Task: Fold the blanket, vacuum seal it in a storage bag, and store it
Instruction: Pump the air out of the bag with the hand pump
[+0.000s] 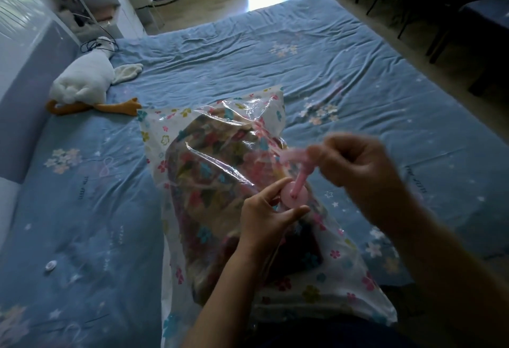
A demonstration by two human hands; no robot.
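Note:
A clear storage bag [220,133] printed with small flowers lies on the bed in front of me. A folded, multicoloured blanket [209,177] shows through its plastic. On the bag's top sits a round pink valve [293,196]. My left hand [264,215] pinches the valve's rim between thumb and fingers. A pink hand pump [298,171] stands in the valve. My right hand [355,166] is closed around the pump's handle and is blurred.
The blue flowered bed sheet [275,53] covers the whole bed. A white plush goose [88,83] lies at the left by the grey headboard [24,72]. A small white cap [51,266] rests on the sheet at the left. Chairs [440,17] stand beyond the bed's right edge.

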